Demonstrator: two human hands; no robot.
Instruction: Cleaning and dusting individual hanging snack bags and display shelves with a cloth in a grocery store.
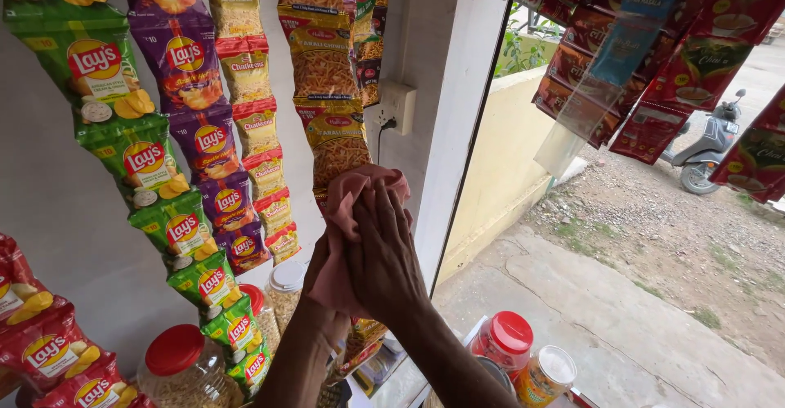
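Observation:
A pink cloth (352, 204) is bunched between both of my hands, raised in front of the white wall. My right hand (384, 257) lies flat over the cloth, fingers pointing up. My left hand (320, 262) sits under and behind the cloth, mostly hidden by it and by the right hand. Just behind the cloth hangs a strip of orange snack packets (331, 89).
Hanging strips of green (143, 163), purple (204, 130) and red chip bags line the wall. A wall socket (396, 107) sits above the cloth. Red-lidded jars (184, 369) (503, 341) stand below. Red sachet strips (679, 65) hang at the open front; a scooter (707, 150) is parked outside.

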